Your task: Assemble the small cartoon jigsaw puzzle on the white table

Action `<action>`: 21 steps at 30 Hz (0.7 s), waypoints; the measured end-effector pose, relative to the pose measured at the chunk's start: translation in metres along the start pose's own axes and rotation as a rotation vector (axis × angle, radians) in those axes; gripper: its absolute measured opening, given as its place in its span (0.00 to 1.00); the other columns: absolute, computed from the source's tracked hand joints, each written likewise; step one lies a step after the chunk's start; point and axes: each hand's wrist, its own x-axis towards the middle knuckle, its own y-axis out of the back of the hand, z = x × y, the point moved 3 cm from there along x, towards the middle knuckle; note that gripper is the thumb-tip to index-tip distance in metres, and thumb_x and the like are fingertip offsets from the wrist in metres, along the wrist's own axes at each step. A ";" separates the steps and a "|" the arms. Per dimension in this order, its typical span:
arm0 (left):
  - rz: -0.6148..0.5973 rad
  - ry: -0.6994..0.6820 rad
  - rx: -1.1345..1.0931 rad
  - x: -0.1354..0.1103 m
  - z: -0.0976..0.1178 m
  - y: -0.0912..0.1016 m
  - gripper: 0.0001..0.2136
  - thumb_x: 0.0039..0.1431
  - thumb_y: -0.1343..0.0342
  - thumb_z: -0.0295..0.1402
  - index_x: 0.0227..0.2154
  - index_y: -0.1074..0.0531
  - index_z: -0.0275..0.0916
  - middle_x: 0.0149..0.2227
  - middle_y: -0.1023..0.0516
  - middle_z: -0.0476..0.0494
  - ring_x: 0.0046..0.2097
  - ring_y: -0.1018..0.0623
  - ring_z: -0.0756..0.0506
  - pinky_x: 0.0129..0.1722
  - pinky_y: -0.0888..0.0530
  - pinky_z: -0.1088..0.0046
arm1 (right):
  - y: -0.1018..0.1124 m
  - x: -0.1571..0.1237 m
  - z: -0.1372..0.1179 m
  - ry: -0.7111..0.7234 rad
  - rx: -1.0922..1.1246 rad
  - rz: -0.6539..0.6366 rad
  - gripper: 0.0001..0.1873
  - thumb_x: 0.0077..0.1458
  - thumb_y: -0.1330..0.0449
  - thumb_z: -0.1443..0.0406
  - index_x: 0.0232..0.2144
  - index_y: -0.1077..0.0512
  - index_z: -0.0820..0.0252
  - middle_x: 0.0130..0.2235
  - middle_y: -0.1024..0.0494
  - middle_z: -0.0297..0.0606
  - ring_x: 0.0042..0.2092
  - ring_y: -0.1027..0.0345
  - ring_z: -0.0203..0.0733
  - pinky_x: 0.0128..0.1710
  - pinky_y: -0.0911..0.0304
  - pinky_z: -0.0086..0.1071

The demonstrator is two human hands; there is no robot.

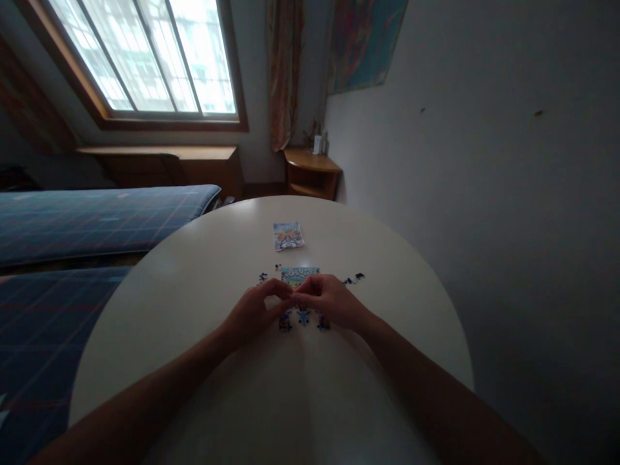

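On the round white table [203,271] lies a small, partly joined jigsaw puzzle [300,275] with blue and light colours. My left hand [256,311] and my right hand [329,301] meet over its near edge, fingertips pinched together at the middle. What the fingers pinch is too small to make out. Loose dark blue pieces lie around: some near my wrists [304,319], some at the right [354,279], some at the left [262,278]. Farther back lies a small picture card [288,236].
A bed with a blue checked cover [92,223] stands to the left of the table. A grey wall [484,161] is close on the right. A wooden corner shelf [312,171] and a window [145,58] are behind.
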 end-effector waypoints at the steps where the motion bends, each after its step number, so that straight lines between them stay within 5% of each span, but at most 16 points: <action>1: -0.004 -0.002 -0.001 0.000 -0.001 0.000 0.08 0.61 0.41 0.38 0.38 0.26 0.40 0.34 0.18 0.48 0.37 0.19 0.46 0.40 0.22 0.68 | 0.001 0.000 0.001 -0.008 -0.033 -0.004 0.17 0.50 0.32 0.54 0.30 0.24 0.64 0.28 0.21 0.37 0.29 0.30 0.36 0.30 0.38 0.29; 6: -0.066 -0.045 0.082 0.000 -0.004 0.000 0.04 0.60 0.43 0.31 0.33 0.24 0.41 0.35 0.18 0.47 0.38 0.20 0.45 0.43 0.24 0.67 | 0.013 0.001 0.010 0.014 -0.247 -0.125 0.14 0.55 0.36 0.57 0.32 0.21 0.63 0.29 0.21 0.37 0.29 0.32 0.35 0.29 0.41 0.29; 11: -0.150 -0.134 0.207 -0.001 -0.005 0.000 0.03 0.56 0.40 0.29 0.32 0.22 0.42 0.34 0.18 0.47 0.40 0.21 0.44 0.47 0.27 0.64 | 0.024 -0.003 0.008 0.096 -0.434 -0.116 0.10 0.56 0.36 0.60 0.34 0.20 0.60 0.31 0.19 0.37 0.31 0.29 0.36 0.32 0.40 0.29; 21: -0.249 -0.160 0.286 -0.002 -0.002 -0.004 0.04 0.57 0.39 0.28 0.32 0.21 0.44 0.34 0.18 0.50 0.43 0.24 0.43 0.51 0.34 0.62 | 0.019 -0.009 0.000 0.281 -0.573 -0.243 0.06 0.50 0.32 0.68 0.34 0.20 0.59 0.36 0.20 0.36 0.37 0.29 0.37 0.38 0.38 0.28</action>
